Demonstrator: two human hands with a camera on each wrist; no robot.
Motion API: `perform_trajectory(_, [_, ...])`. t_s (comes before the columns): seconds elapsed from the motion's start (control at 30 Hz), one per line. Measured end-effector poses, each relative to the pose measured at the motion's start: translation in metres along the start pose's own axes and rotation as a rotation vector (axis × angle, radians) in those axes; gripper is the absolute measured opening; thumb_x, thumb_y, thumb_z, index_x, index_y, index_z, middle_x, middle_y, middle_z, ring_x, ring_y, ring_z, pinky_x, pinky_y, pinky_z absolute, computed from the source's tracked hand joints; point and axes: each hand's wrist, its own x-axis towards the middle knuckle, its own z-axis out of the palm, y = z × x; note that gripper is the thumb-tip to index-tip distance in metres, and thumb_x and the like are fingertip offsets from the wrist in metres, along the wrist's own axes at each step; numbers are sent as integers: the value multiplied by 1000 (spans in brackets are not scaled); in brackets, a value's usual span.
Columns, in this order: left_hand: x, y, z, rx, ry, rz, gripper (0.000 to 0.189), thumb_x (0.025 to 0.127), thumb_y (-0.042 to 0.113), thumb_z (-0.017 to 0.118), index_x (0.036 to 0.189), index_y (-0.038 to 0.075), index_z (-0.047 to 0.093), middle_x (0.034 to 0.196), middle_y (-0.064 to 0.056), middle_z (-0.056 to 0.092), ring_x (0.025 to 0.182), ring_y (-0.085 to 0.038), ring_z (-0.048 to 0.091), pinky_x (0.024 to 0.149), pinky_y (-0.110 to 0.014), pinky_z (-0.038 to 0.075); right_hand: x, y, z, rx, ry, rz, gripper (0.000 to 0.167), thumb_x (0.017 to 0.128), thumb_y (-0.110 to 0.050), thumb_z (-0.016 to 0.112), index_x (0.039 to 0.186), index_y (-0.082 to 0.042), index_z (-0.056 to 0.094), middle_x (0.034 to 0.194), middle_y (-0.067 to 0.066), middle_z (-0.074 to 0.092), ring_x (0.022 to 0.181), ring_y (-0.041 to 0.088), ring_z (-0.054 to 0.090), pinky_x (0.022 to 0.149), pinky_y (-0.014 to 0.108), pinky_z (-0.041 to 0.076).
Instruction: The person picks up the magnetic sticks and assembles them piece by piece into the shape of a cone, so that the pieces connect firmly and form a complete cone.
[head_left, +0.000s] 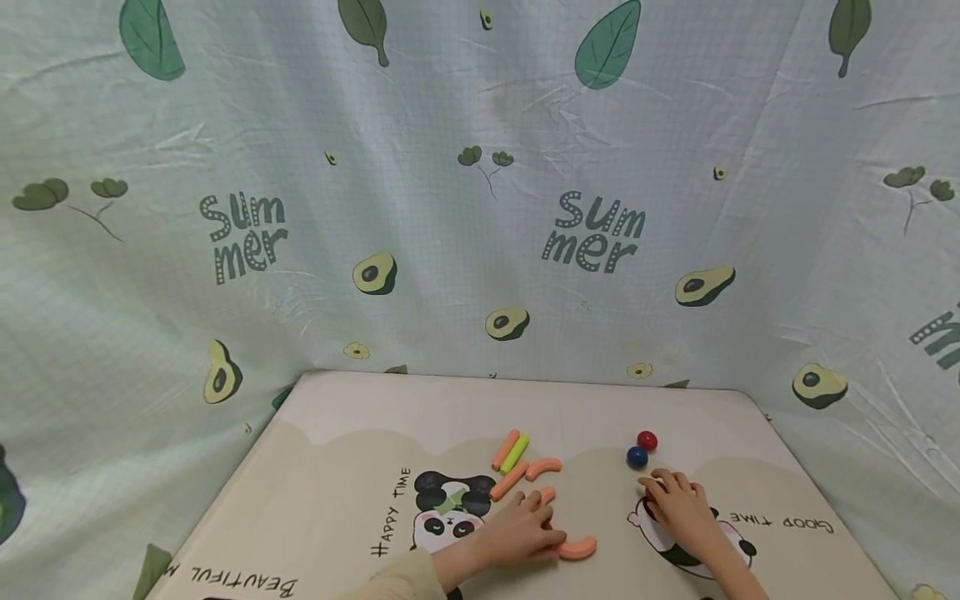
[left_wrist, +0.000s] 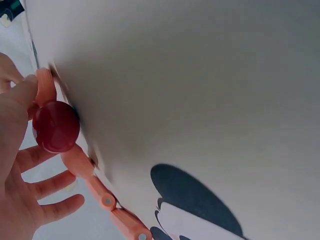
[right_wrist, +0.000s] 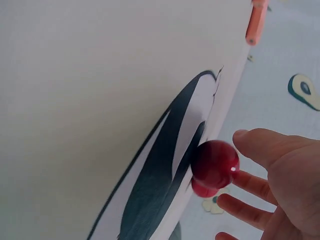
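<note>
My left hand (head_left: 521, 529) is over the panda print, thumb and a fingertip pinching the end of an orange curved rod (head_left: 578, 548). In the left wrist view a glossy red ball (left_wrist: 56, 127) sits right by that rod, below the thumb; the hand hides it in the head view. My right hand (head_left: 684, 515) reaches low over the table at the right, fingers loosely spread. Its thumb and fingers stand around a red ball (right_wrist: 215, 164) in the right wrist view, the thumb tip right at its edge. Behind that ball shows part of another red ball (right_wrist: 204, 188).
Beyond the left hand lie several orange rods (head_left: 510, 481) and a yellow-green rod (head_left: 514, 454). A red ball (head_left: 647, 441) and a blue ball (head_left: 637, 457) sit beyond the right hand. The printed table (head_left: 337, 467) meets a hanging patterned cloth (head_left: 435, 208) at the back.
</note>
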Motion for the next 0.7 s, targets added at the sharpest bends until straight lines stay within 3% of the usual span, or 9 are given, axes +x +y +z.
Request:
perform_trajectory(0.43, [2, 6, 1, 30, 33, -23, 17, 87, 44, 47, 90, 33, 59, 82, 9, 49, 83, -10, 40, 65, -24, 33, -2, 10, 7, -28, -80, 66, 35, 72, -22, 71, 105, -17, 60, 102, 9, 56, 90, 30, 51, 69, 52, 42])
perform_trajectory(0.7, [4, 6, -2, 35, -6, -33, 13, 88, 39, 47, 90, 34, 59, 83, 9, 49, 85, -11, 39, 67, -27, 37, 0, 14, 8, -21, -88, 63, 34, 75, -22, 69, 107, -17, 60, 98, 6, 55, 87, 28, 51, 69, 51, 42])
